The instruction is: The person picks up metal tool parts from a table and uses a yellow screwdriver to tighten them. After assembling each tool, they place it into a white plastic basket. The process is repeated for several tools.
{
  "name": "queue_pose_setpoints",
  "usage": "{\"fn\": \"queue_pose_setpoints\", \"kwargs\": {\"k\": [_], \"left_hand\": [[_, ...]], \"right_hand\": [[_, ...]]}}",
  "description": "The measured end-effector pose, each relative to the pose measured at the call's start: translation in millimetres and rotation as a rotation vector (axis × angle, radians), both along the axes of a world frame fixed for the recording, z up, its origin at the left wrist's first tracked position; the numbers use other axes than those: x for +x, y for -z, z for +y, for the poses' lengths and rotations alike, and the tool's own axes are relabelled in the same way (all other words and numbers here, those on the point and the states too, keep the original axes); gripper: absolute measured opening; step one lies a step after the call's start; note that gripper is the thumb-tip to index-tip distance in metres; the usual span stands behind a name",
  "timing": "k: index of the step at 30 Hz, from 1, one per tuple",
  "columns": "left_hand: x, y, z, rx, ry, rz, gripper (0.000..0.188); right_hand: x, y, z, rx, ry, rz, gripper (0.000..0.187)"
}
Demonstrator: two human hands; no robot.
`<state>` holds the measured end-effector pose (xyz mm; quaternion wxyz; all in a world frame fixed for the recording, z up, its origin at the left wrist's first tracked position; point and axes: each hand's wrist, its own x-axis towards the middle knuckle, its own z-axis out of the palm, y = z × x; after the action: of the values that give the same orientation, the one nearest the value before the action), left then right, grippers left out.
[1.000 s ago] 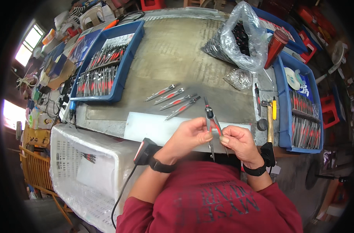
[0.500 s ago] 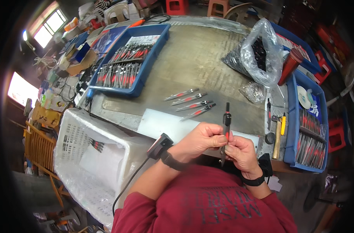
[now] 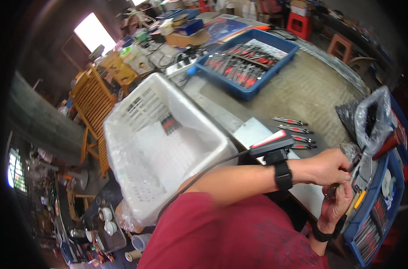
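Note:
My left hand [image 3: 325, 167] is closed, its thumb and fingertips pinched together over the right end of the white board [image 3: 253, 133]. Just below it, my right hand [image 3: 335, 205] closes around the lower part of the same thing, a black, red and silver drawing compass [image 3: 331, 190]. Fingers hide most of that compass, and the picture is somewhat blurred. Several similar compasses [image 3: 298, 130] lie side by side on the table, behind the board. A wristband with a black and red box [image 3: 271, 143] sits on my left wrist.
To the left stands a white plastic crate [image 3: 204, 157] lined with film, holding a few compasses [image 3: 168, 124]. A blue tray [image 3: 251, 93] of compasses is behind; another blue tray [image 3: 354, 244] is at right. Nearby are a plastic bag [image 3: 377, 121] of black parts and a yellow-handled tool [image 3: 360, 199].
The view has swung left, so the crate shows more fully and my hands appear farther right. The compass, upright and plain to see before, is now mostly covered by my fingers.

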<state>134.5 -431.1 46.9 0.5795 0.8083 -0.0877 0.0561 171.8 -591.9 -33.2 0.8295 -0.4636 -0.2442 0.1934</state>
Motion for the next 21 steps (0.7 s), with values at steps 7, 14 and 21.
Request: {"fn": "queue_pose_setpoints", "kwargs": {"k": [7, 14, 21], "left_hand": [[-34, -41, 37, 0.029, -0.160, -0.014, 0.022], [-150, -79, 162, 0.058, -0.521, 0.052, 0.020], [-271, 2, 284, 0.073, -1.183, 0.288, 0.018]], "right_hand": [[4, -16, 22, -0.129, 0.012, -0.347, 0.023], [-22, -36, 82, -0.303, -0.175, -0.708, 0.027], [-55, -27, 148, -0.300, -0.293, -0.955, 0.024]]}}
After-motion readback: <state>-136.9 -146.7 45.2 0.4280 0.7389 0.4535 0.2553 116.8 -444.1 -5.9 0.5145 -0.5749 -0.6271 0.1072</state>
